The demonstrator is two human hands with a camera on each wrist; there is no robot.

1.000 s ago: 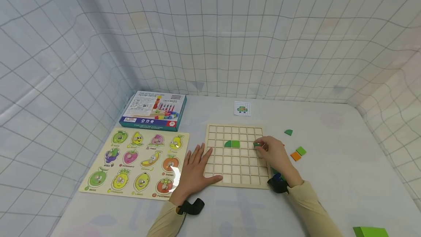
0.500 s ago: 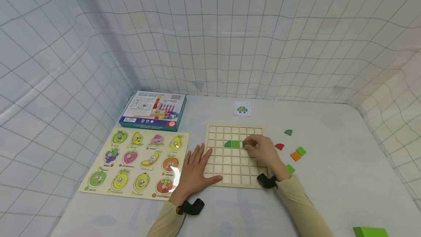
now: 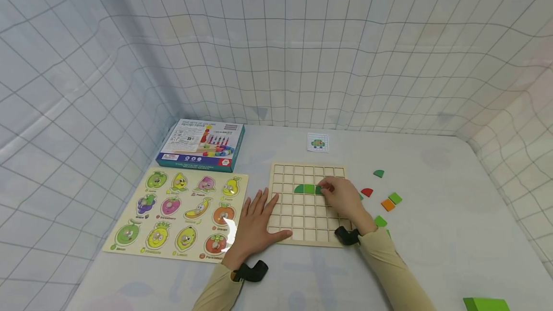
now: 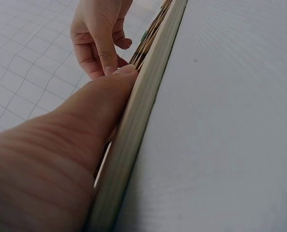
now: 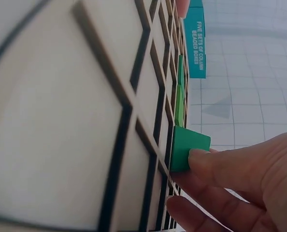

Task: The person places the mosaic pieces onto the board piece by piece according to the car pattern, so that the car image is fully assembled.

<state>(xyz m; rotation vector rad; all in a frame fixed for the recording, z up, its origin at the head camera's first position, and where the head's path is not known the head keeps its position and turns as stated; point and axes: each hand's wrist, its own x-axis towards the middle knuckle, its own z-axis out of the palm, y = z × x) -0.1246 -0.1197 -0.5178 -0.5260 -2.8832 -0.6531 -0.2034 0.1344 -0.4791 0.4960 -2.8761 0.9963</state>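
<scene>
A wooden grid board (image 3: 309, 223) lies in front of the person. My right hand (image 3: 344, 199) pinches a dark green quarter-circle piece (image 5: 183, 144) between thumb and finger. In the right wrist view that piece is tilted, its lower edge at the grid. Left of it, a light green square piece (image 3: 309, 189) and another dark green quarter-circle (image 3: 299, 189) sit in neighbouring cells. My left hand (image 3: 254, 227) rests with spread fingers on the board's left edge; the left wrist view shows its thumb (image 4: 105, 94) along the near rim.
Right of the board lie loose pieces: a red quarter-circle (image 3: 367, 192), a green quarter-circle (image 3: 378, 173), an orange square (image 3: 388, 205) and several green ones. A small picture card (image 3: 318, 142) lies behind the board. To the left are a fruit puzzle board (image 3: 171, 222) and a box (image 3: 200, 144).
My right hand has moved left across the board with the green quarter-circle, bringing it beside the light green square. The red piece came into sight. My left hand has stayed put.
</scene>
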